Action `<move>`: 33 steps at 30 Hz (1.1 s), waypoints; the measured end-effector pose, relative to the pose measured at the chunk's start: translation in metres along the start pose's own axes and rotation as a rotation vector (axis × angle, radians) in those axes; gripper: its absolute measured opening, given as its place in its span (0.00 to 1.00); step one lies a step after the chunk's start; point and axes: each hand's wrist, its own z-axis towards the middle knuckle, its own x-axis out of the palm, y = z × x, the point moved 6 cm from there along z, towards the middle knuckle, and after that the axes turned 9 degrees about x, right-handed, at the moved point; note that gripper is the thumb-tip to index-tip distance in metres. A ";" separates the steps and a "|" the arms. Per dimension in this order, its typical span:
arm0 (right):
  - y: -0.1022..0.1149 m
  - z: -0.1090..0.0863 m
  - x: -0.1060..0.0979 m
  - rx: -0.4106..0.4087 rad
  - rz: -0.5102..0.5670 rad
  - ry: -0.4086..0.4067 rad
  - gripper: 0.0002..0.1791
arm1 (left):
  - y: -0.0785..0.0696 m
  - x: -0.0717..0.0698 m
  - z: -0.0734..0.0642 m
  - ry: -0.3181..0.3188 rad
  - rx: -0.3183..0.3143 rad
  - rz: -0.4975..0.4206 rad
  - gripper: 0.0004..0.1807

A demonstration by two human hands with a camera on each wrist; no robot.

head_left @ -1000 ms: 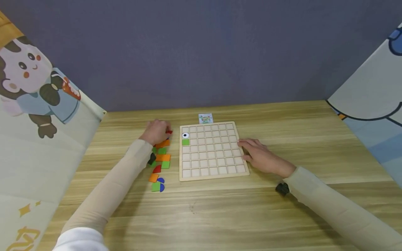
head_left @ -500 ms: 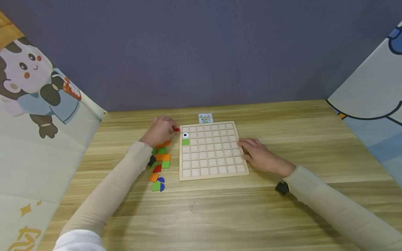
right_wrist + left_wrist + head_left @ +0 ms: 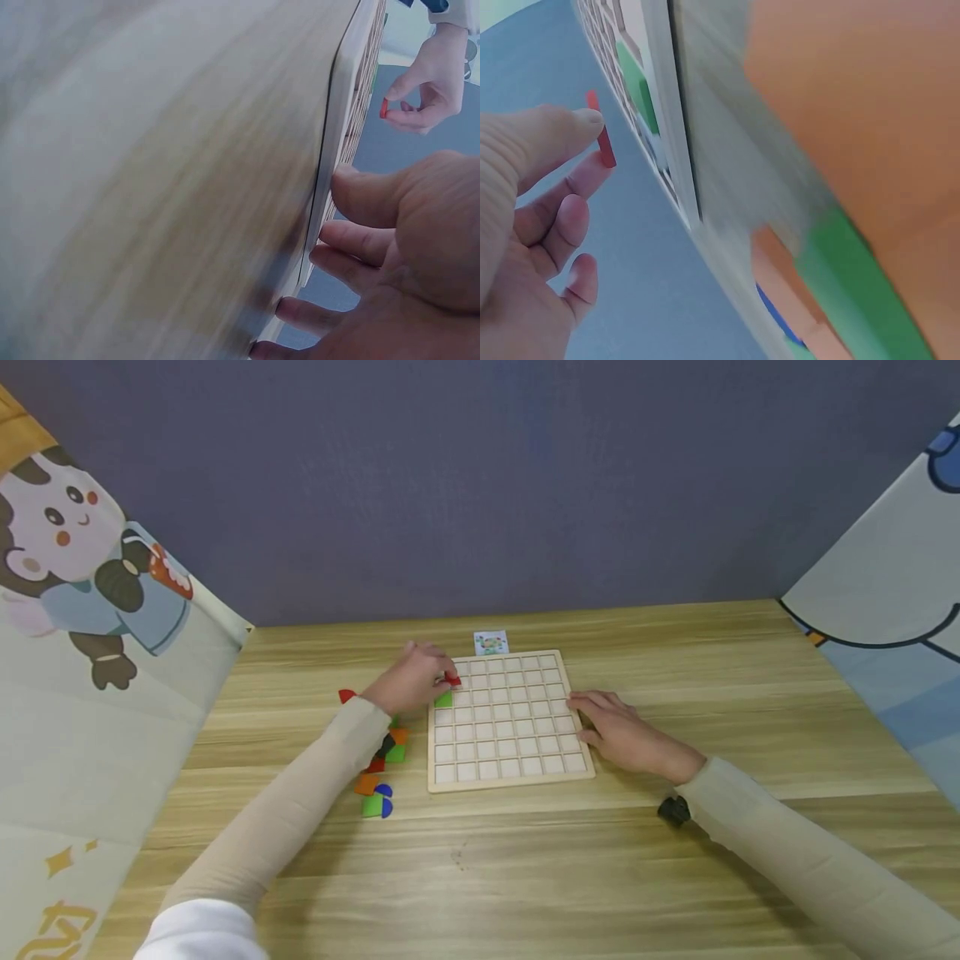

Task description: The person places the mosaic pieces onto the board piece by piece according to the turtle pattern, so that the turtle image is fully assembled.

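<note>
My left hand (image 3: pixel 416 679) pinches a small red tile (image 3: pixel 602 135) between thumb and index finger, over the upper left cells of a wooden grid board (image 3: pixel 510 784). In the left wrist view the tile stands on edge, just off the board's face, with the other fingers loosely curled. A green square tile (image 3: pixel 443 699) sits in a left-column cell; the eye tile is hidden behind my hand. My right hand (image 3: pixel 626 732) rests at the board's right edge, thumb and fingertips against the rim, fingers fairly straight in the right wrist view.
Left of the board lie several loose tiles: a red quarter-round (image 3: pixel 347 695), an orange square (image 3: pixel 367 784), a green square (image 3: pixel 372 806) and blue half-rounds (image 3: pixel 386 808). A small picture card (image 3: pixel 491 642) lies beyond the board's far edge. A dark wall (image 3: pixel 510 493) rises behind the table.
My left hand picked a red tile from the pile and moved right over the board's upper left corner. A red quarter-round now shows left of the wrist. My right hand stayed in place.
</note>
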 end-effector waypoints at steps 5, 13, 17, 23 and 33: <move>0.002 0.000 -0.001 -0.011 -0.001 -0.010 0.28 | -0.001 0.007 0.007 0.018 0.027 0.025 0.08; 0.001 0.001 0.000 -0.003 -0.008 -0.009 0.28 | -0.007 0.009 0.013 0.027 0.063 0.042 0.07; 0.002 0.001 0.000 -0.003 -0.012 -0.010 0.28 | -0.008 0.010 0.015 0.043 0.061 0.046 0.06; 0.003 0.001 -0.001 -0.002 -0.009 -0.008 0.28 | -0.006 0.010 0.016 0.068 0.038 0.042 0.07; 0.001 0.000 0.000 -0.003 -0.004 -0.017 0.28 | -0.008 0.008 0.012 0.071 0.025 0.025 0.10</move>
